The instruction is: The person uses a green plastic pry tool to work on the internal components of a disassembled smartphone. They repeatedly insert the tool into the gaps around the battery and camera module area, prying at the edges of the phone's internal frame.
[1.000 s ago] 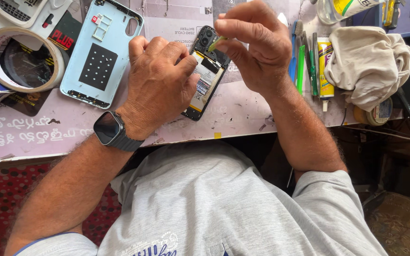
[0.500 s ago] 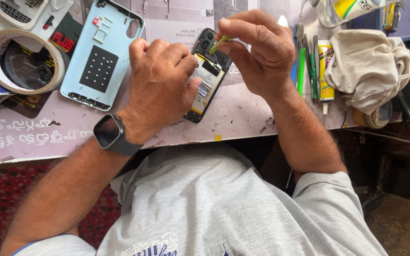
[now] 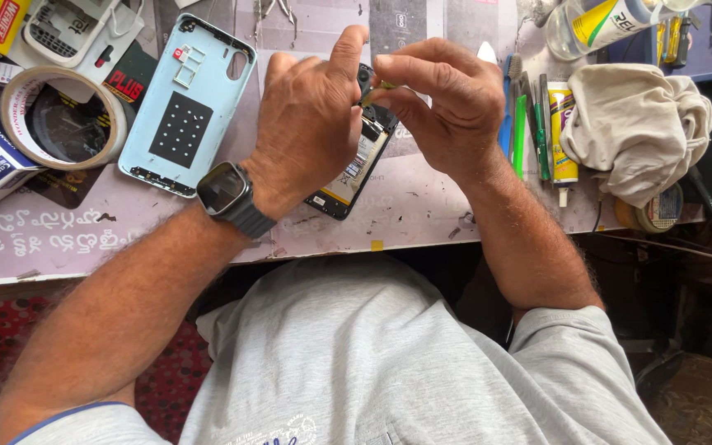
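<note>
So the desk (image 3: 422,206) takes up the whole upper half of the frame, a worn pinkish top with scuffs all over it. Biggest loose thing on it is the crumpled beige cloth (image 3: 636,124) at the upper right, then the light blue phone back cover (image 3: 187,103) lying inside-up at the upper left, with a roll of tape (image 3: 63,115) just left of it.

Middle of the frame is where it's happening. The opened phone (image 3: 352,169) lies flat on the desk, tilted, insides showing, mostly hidden under the hands. The left hand (image 3: 311,124), smartwatch (image 3: 228,194) on that wrist, sits on top of the phone with fingers curled down and the index finger sticking up toward the top edge. It's pressing on it rather than wrapped around it.

The right hand (image 3: 447,103) hovers just above the phone's upper end, thumb and fingertips pinched together on a tiny yellowish-green part (image 3: 378,85), too small to tell what exactly.

Right of that hand there's a row of thin tools: a green pen-like tool (image 3: 520,132), a small glue tube (image 3: 562,132), and a clear bottle (image 3: 599,25) at the top edge.
</note>
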